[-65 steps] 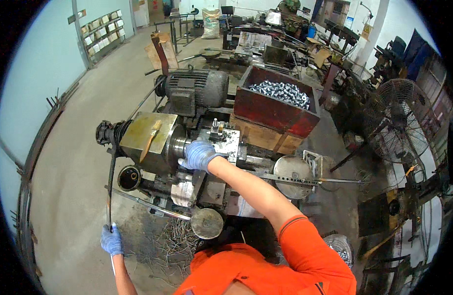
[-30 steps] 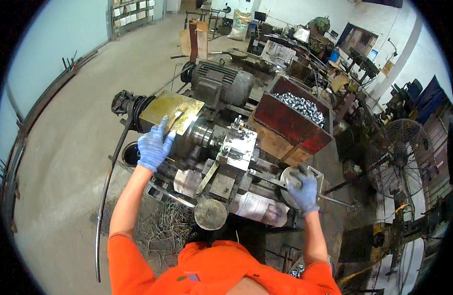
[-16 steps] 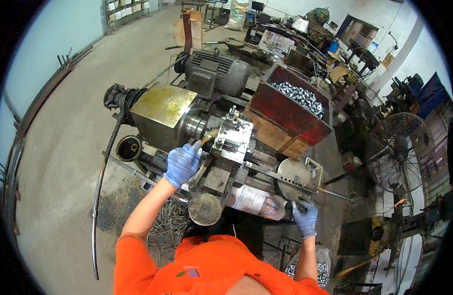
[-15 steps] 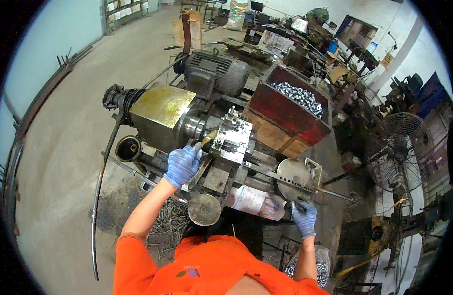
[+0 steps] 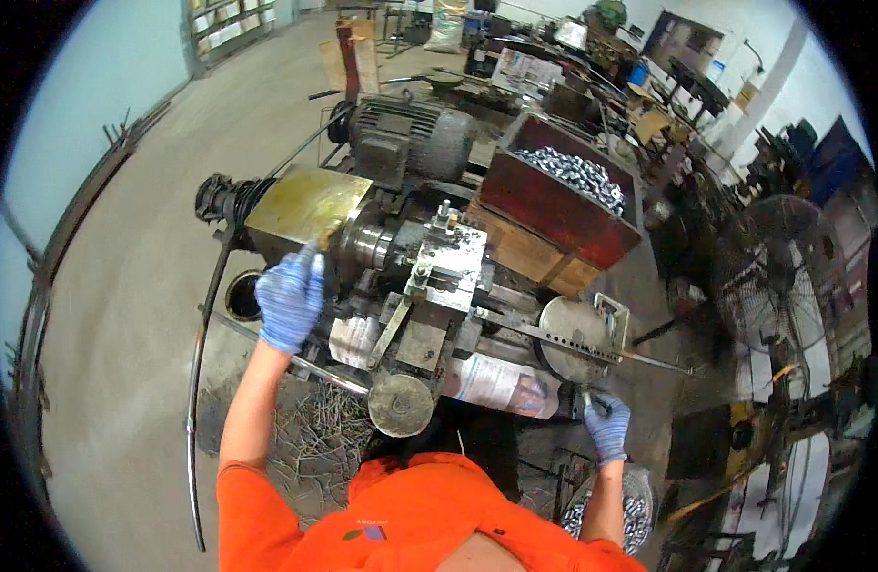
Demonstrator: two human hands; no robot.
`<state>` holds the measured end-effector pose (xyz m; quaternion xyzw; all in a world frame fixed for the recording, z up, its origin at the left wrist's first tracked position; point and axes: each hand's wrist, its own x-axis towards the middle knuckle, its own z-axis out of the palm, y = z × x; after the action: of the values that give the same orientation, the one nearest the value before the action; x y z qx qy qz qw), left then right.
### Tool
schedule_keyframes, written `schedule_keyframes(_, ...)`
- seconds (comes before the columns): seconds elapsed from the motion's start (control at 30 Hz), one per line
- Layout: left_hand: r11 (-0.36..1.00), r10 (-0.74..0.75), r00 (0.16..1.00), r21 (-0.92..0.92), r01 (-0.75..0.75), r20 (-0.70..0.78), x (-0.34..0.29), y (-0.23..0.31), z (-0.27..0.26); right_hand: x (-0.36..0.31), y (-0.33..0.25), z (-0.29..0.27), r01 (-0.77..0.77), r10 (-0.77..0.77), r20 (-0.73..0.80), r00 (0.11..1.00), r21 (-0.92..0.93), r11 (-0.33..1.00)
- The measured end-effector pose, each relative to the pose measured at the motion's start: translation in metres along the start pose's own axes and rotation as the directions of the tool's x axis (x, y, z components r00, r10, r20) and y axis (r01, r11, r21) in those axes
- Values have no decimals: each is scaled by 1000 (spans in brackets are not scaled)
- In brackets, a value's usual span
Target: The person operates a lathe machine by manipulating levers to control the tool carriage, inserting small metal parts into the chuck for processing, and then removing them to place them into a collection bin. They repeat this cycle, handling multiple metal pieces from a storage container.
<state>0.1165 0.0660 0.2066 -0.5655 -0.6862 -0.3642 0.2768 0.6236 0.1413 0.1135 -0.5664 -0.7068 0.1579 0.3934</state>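
Observation:
My left hand (image 5: 291, 297), in a blue-grey knit glove, is closed on what looks like a small brush with a tan tip (image 5: 326, 234). It is raised in front of the lathe's headstock (image 5: 305, 205), left of the shiny round chuck (image 5: 372, 245). Right of the chuck sits the steel tool block (image 5: 455, 262) on its slide. My right hand (image 5: 606, 427), gloved alike, is closed at the right end of the machine, by the paper-wrapped cylinder (image 5: 501, 386). A small dark metal piece (image 5: 587, 400) shows at its fingertips; whether it is a handle or a loose part I cannot tell.
A dark red bin (image 5: 553, 214) heaped with small metal parts stands behind the lathe. An electric motor (image 5: 410, 138) is at the back. Metal shavings (image 5: 329, 434) litter the floor; a basket of parts (image 5: 639, 515) is by my right forearm. A fan (image 5: 777, 276) stands at right.
My left hand has moved left with the brush, away from the chuck and tool block to the headstock. My right hand has shifted slightly right and down. The whole view has tilted a little.

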Motion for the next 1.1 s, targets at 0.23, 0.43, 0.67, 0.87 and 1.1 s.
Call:
schedule_keyframes(0.23,965,-253,898,24,262,359,7,-25,14,-28,7,-62,-269,234,-147,961,-301,915)
schedule_keyframes(0.43,915,-386,814,67,399,434,1,-71,1,-97,131,-125,-675,618,-292,729,-162,720)
schedule_keyframes(0.67,957,-286,956,-28,288,64,-13,-17,-45,-194,198,-148,-829,886,-111,449,-421,368)
schedule_keyframes(0.87,912,-375,902,-91,401,214,-14,-15,-50,-172,172,-99,-279,773,276,572,-820,499)
schedule_keyframes(1.1,920,-339,909,-115,374,243,-17,-15,-50,-168,195,-104,-121,772,386,505,-854,507)
